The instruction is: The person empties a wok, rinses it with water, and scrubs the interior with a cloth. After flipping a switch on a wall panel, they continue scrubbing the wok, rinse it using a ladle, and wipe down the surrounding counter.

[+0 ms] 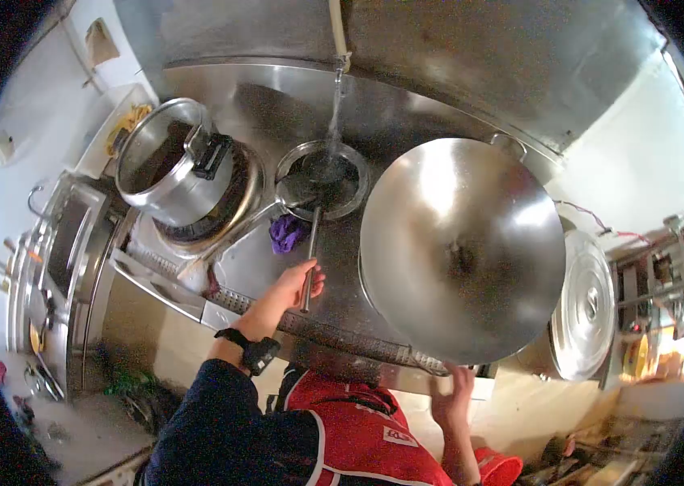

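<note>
My left hand (297,283) is closed around the long metal handle of a utensil (314,239). The utensil's far end dips into a round metal basin (281,170) of dark-looking water, so its kind cannot be made out. A ladle (297,191) rests on the basin's left rim, its handle sloping down to the left. Beside the basin lies a crumpled purple cloth (286,233). My right hand (451,397) is at the near edge of a large wok (463,251), its bent fingers at the loop handle (431,364). Apart from a dark patch at the bottom, the wok is bare.
Water runs from a tap (343,61) into the basin. A deep metal pot (172,174) sits on a burner at the left, near a plastic tub (119,134). A round metal lid (583,308) stands right of the wok. The counter's perforated front edge (342,336) runs before me.
</note>
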{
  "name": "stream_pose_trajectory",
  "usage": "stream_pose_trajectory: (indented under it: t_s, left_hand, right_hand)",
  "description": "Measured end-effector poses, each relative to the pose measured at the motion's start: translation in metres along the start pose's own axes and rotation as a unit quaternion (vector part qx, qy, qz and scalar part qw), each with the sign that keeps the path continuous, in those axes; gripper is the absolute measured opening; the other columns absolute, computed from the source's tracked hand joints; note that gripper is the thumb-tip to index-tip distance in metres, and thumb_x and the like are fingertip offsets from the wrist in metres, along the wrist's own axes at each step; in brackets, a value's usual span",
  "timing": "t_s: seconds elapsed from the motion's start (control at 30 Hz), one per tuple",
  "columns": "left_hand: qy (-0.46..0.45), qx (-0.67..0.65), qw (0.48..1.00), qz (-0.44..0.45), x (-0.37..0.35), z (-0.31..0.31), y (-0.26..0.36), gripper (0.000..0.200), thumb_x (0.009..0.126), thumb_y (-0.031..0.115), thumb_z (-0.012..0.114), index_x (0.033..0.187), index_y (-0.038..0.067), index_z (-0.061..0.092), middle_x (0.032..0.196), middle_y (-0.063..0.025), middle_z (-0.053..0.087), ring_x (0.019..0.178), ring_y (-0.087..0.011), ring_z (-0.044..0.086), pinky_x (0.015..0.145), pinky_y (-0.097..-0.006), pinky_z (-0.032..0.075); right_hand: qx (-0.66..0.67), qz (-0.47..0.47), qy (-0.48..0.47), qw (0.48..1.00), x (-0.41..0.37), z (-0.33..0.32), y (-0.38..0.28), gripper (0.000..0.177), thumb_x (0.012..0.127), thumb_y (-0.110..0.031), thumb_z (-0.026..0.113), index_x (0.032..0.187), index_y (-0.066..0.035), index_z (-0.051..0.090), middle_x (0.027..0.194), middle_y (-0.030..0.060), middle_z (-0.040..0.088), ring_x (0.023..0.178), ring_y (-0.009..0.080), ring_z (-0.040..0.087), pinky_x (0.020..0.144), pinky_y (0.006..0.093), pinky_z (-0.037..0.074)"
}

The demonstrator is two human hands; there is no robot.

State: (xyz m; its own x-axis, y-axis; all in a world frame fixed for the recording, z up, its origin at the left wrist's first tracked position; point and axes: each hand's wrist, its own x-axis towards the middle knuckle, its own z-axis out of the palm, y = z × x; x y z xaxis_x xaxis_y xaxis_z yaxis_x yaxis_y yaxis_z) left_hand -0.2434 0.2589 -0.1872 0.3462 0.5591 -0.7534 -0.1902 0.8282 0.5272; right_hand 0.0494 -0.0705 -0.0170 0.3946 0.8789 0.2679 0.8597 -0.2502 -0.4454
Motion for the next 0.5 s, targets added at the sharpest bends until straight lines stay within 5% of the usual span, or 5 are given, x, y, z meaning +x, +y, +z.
stream_pose_trajectory:
  t_s: [0.03,0.1,0.23,0.3,0.5]
  left_hand:
    - [-0.040,-0.091,0.995,-0.032,-0.011,0.006,0.004,0.029,0.099,0.036,0.059,0.106,0.008,0.057,0.077,-0.0041,0.058,0.060,-0.0151,0.058,0.053,-0.0322,0.050]
    - [-0.077,-0.084,0.993,-0.015,-0.014,0.006,0.014,0.024,0.100,0.030,0.059,0.099,0.007,0.054,0.073,-0.0010,0.054,0.055,-0.0110,0.051,0.048,-0.0286,0.045]
    - [-0.020,0.017,0.999,0.021,-0.029,-0.001,0.038,0.023,0.099,0.026,0.059,0.087,0.009,0.050,0.071,0.0014,0.051,0.051,-0.0090,0.047,0.043,-0.0269,0.040]
    - [-0.004,0.050,0.998,0.029,-0.050,0.003,0.054,0.023,0.099,0.024,0.059,0.084,0.009,0.049,0.070,0.0016,0.050,0.051,-0.0088,0.047,0.042,-0.0266,0.039]
    - [-0.052,0.118,0.990,0.048,-0.099,0.001,0.081,0.023,0.098,0.019,0.058,0.080,0.010,0.047,0.066,0.0013,0.048,0.050,-0.0094,0.047,0.042,-0.0276,0.039]
  right_hand:
    - [-0.042,-0.058,-0.012,0.997,0.012,0.015,-0.023,0.027,0.083,-0.022,0.073,0.103,-0.004,0.067,0.091,0.0175,0.067,0.090,0.0376,0.064,0.086,0.0445,0.049]
    - [-0.085,-0.031,-0.060,0.994,0.026,0.045,-0.038,0.026,0.083,-0.027,0.072,0.096,-0.004,0.068,0.086,0.0179,0.067,0.086,0.0383,0.065,0.082,0.0453,0.050]
    - [-0.134,0.044,-0.196,0.970,0.026,0.049,-0.040,0.037,0.084,-0.039,0.070,0.073,-0.005,0.068,0.070,0.0183,0.066,0.069,0.0395,0.065,0.066,0.0478,0.052]
    - [-0.112,0.025,-0.125,0.986,0.025,0.030,-0.050,0.043,0.081,-0.039,0.074,0.058,-0.005,0.061,0.061,0.0168,0.062,0.060,0.0379,0.064,0.057,0.0477,0.051]
    - [-0.196,0.032,-0.119,0.973,0.026,0.027,-0.039,0.045,0.079,-0.044,0.074,0.057,-0.006,0.064,0.062,0.0154,0.064,0.060,0.0370,0.065,0.057,0.0469,0.051]
